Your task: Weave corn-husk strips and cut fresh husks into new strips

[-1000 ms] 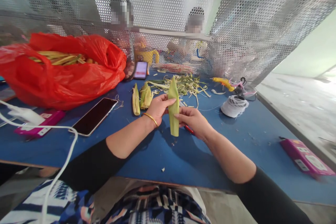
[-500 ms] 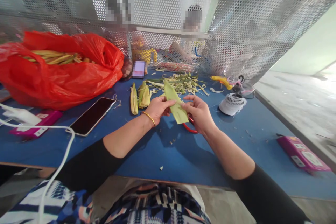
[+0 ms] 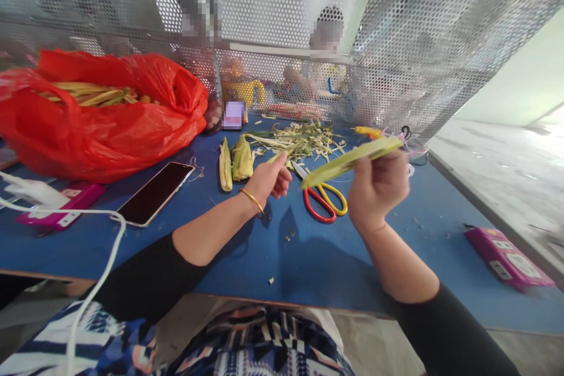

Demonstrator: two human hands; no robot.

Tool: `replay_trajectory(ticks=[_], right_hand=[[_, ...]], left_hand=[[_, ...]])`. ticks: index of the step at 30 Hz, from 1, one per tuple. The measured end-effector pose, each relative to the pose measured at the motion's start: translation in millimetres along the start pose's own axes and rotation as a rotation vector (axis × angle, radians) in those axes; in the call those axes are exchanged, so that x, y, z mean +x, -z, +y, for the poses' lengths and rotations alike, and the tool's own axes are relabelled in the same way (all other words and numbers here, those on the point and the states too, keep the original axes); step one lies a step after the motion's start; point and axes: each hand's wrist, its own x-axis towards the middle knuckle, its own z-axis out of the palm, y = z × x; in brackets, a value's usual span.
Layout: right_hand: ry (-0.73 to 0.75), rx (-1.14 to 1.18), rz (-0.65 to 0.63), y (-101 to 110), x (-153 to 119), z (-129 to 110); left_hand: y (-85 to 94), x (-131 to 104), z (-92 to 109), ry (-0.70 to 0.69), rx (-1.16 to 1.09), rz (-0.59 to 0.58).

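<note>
My right hand (image 3: 382,185) is raised over the right part of the table, its fingers closed on a long pale-green corn husk (image 3: 339,167). The husk is seen nearly edge-on, with one end pointing left. My left hand (image 3: 272,181), with a gold bangle at the wrist, has its fingers curled and its thumb along the top. A greenish strip shows by that thumb; whether it is held, I cannot tell. Scissors (image 3: 324,202) with one red and one yellow handle lie between my hands. Just left of my left hand are folded husk bundles (image 3: 242,158).
Husk scraps (image 3: 311,140) are heaped at the back. A red plastic bag (image 3: 132,147) of husks stands at left, near a black-screened phone (image 3: 155,195) and white cable (image 3: 115,247). A magenta box (image 3: 509,258) lies at right. Perforated metal panels (image 3: 282,0) rise behind, with people beyond.
My right hand has moved right and up with the husk, which has left my left hand's grip and turned edge-on. The scissors are now uncovered. My left hand has barely moved.
</note>
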Motion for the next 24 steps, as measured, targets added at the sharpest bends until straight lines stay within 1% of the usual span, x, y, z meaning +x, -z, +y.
replay_trajectory(ticks=[1, 2, 3, 5, 7, 8, 10, 13, 15, 17, 22, 24], right_hand=[[-0.045, 0.089, 0.068, -0.8, 4.1, 2.7], [-0.092, 0.180, 0.072, -2.4, 7.1, 5.3], [-0.148, 0.258, 0.024, -4.7, 8.6, 7.4], [-0.303, 0.344, -0.198, -10.6, 5.7, 9.2], [-0.462, 0.370, -0.418, -17.2, -3.9, 7.6], [-0.518, 0.379, -0.484, -20.2, -10.0, 5.9], [-0.582, 0.390, -0.557, -24.8, -21.2, 2.4], [-0.605, 0.378, -0.606, -27.4, -30.6, 0.5], [-0.594, 0.362, -0.637, -27.2, -31.6, 2.0], [-0.581, 0.352, -0.644, -26.8, -30.2, 4.1], [-0.610, 0.375, -0.552, -26.5, -24.2, 6.2], [-0.627, 0.388, -0.545, -26.5, -22.3, 6.5]], left_hand=[[-0.2, 0.0, -0.3, -0.077, -0.004, 0.034], [-0.7, -0.4, -0.3, -0.142, -0.015, 0.045], [-1.3, -1.2, -0.3, -0.194, -0.031, 0.032], [-3.2, -4.2, -0.6, -0.260, -0.055, -0.043], [-5.3, -7.2, -1.9, -0.283, -0.044, -0.109], [-6.1, -8.2, -3.2, -0.288, -0.026, -0.118], [-6.9, -8.0, -6.2, -0.287, 0.020, -0.097], [-5.7, -3.5, -10.5, -0.299, 0.060, -0.017], [-4.3, -0.2, -11.9, -0.312, 0.073, 0.028], [-3.8, 1.4, -11.7, -0.309, 0.094, 0.047], [-6.8, -2.3, -9.2, -0.255, 0.147, -0.022], [-7.6, -3.8, -9.3, -0.237, 0.142, -0.038]])
